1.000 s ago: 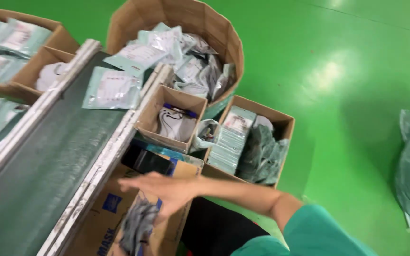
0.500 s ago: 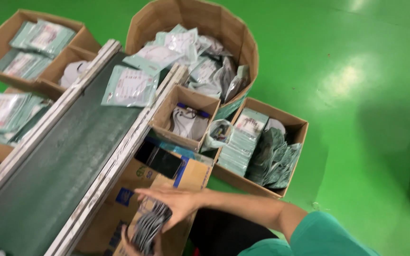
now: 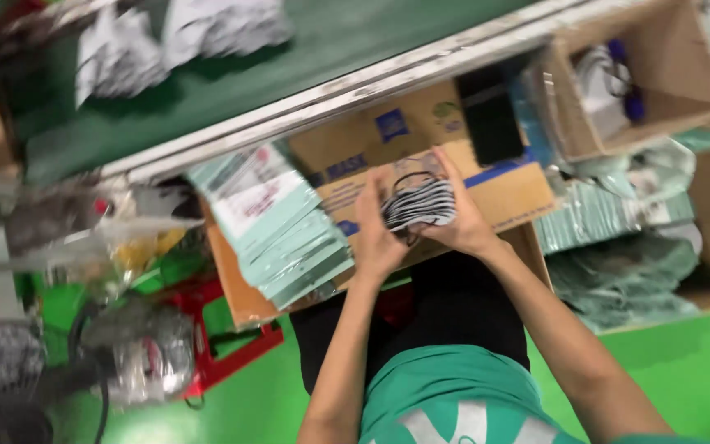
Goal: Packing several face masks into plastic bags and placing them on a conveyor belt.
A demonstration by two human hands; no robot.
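Observation:
Both my hands hold a stack of black-and-white patterned face masks (image 3: 418, 203) in front of my lap. My left hand (image 3: 377, 238) grips its left end and my right hand (image 3: 462, 215) grips its right end. The stack hovers over a brown cardboard box with blue print (image 3: 404, 140). To the left of my hands, a row of pale green flat packets (image 3: 277, 222) stands in an orange-brown carton (image 3: 232, 284). The picture is blurred by head motion.
A green conveyor belt (image 3: 273, 66) with a metal rail runs across the top, carrying clear bags. Open cartons (image 3: 684, 82) with masks and green packets sit at right. A red stool (image 3: 223, 345) and plastic-wrapped bundles lie at left on the green floor.
My head has dropped from the far boxes to my lap. My right hand lifted the mask stack from the box, and my left hand has joined it on the stack.

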